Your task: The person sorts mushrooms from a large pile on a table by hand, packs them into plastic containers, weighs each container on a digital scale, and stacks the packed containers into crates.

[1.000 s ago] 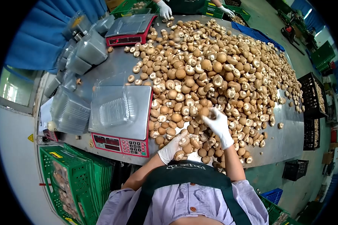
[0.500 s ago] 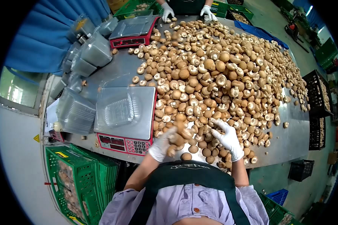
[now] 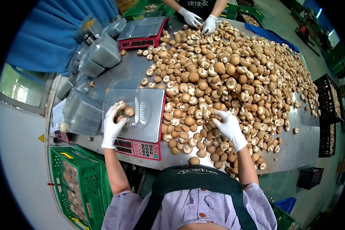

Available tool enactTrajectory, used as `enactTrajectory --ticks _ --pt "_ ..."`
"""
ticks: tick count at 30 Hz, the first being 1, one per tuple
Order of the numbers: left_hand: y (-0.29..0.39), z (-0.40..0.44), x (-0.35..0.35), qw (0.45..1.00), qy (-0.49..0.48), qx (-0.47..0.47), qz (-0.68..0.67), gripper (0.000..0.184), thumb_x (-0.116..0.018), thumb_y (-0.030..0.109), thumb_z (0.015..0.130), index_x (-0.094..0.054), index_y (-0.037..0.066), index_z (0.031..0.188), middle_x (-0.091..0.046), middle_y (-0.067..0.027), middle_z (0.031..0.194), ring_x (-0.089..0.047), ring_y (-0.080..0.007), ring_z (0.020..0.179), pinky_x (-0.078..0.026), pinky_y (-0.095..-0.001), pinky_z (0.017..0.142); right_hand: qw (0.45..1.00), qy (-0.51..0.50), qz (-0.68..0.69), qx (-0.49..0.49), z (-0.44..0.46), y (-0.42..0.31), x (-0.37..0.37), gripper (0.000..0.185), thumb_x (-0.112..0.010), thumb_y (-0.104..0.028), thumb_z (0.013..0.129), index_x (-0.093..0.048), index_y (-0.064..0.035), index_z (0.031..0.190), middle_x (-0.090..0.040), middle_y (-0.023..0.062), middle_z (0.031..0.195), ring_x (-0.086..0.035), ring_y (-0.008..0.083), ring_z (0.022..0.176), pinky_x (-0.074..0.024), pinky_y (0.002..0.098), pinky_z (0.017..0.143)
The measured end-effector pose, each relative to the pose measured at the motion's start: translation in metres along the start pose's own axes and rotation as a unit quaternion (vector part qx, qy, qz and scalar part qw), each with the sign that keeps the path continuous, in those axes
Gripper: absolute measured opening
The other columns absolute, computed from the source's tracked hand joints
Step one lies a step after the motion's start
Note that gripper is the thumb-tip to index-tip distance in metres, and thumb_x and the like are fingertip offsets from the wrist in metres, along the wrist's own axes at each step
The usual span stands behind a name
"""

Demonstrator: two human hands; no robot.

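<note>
My left hand [image 3: 112, 128], in a white glove, is closed around several brown mushrooms [image 3: 129, 111] over a clear plastic tray [image 3: 132, 99]. That tray rests on the metal plate of a red digital scale [image 3: 145, 149]. At the near side of a large mushroom heap [image 3: 203, 92], my right hand [image 3: 230, 129], also gloved, reaches in with thumb and fingers apart. Its fingertips lie among the mushrooms, and no mushroom shows clearly in its grasp.
Stacked clear trays [image 3: 80, 113] stand left of my scale. A second red scale [image 3: 142, 33] sits farther back. Across the table a co-worker's gloved hands [image 3: 209, 25] touch the heap. Green crates [image 3: 78, 184] stand at lower left, black crates [image 3: 327, 99] at right.
My left hand has carried mushrooms left from the heap to above the tray on the scale. My right hand stays at the heap. The co-worker's hands have come closer together.
</note>
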State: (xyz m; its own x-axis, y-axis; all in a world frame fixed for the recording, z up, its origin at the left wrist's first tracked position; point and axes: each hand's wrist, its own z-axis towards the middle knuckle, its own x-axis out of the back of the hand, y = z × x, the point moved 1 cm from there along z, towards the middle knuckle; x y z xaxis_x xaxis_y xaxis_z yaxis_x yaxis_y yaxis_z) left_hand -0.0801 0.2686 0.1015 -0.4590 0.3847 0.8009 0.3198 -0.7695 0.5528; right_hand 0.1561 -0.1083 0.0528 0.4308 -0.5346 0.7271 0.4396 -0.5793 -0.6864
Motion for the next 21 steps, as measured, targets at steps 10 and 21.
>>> enactTrajectory --ticks 10,21 --pt "0.116 -0.010 -0.098 0.988 0.047 -0.069 -0.132 0.028 -0.062 0.007 0.081 -0.064 0.006 0.109 -0.063 -0.0125 0.114 -0.058 -0.0269 0.110 -0.046 -0.0339 0.094 0.975 -0.001 -0.152 0.164 -0.021 -0.019 -0.062 0.047 -0.075 -0.021 0.069 -0.056 -0.0053 0.110 -0.051 0.0220 0.126 -0.049 0.0370 0.112 -0.0429 0.0439 0.091" --pt "0.140 -0.081 -0.189 0.960 -0.180 -0.213 0.036 0.046 -0.063 0.044 0.079 -0.064 0.014 0.114 -0.044 -0.0122 0.138 -0.038 -0.0360 0.127 -0.022 -0.0593 0.105 0.966 0.024 -0.165 0.195 -0.088 0.009 -0.050 0.019 -0.063 -0.010 0.072 -0.065 -0.0088 0.091 -0.058 0.0137 0.117 -0.053 0.0328 0.108 -0.0439 0.0429 0.085"
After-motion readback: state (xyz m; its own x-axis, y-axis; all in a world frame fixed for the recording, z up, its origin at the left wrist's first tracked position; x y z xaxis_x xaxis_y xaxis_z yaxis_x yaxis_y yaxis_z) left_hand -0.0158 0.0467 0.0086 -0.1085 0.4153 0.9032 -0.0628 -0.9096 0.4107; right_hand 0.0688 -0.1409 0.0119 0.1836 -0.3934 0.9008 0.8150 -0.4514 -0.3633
